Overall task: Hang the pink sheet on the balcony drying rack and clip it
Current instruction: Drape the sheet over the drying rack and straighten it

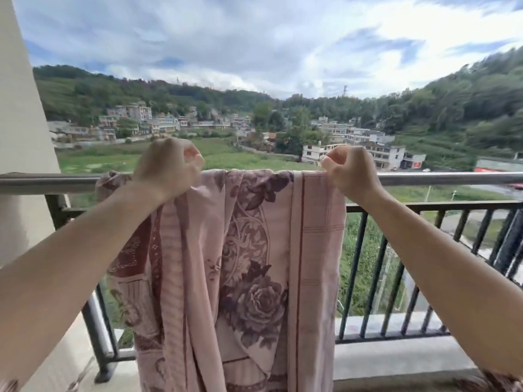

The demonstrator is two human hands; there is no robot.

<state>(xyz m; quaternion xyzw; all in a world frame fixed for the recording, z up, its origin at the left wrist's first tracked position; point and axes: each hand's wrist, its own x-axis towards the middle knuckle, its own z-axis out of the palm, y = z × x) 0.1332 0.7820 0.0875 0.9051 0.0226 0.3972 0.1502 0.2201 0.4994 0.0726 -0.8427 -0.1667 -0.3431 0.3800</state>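
Observation:
The pink sheet (pixel 254 264) with a dark rose pattern hangs bunched over the steel drying bar (pixel 452 178), its folds falling down past the frame's bottom edge. My left hand (pixel 167 168) is raised at the bar's left part, fingers curled, gripping the sheet's top edge. My right hand (pixel 349 172) pinches the sheet's top right corner on the bar. No clip is visible.
Behind the bar runs a black metal balcony railing (pixel 424 206) with vertical posts on a concrete ledge (pixel 396 355). A beige wall (pixel 19 137) stands at the left. Beyond lie fields, houses and wooded hills.

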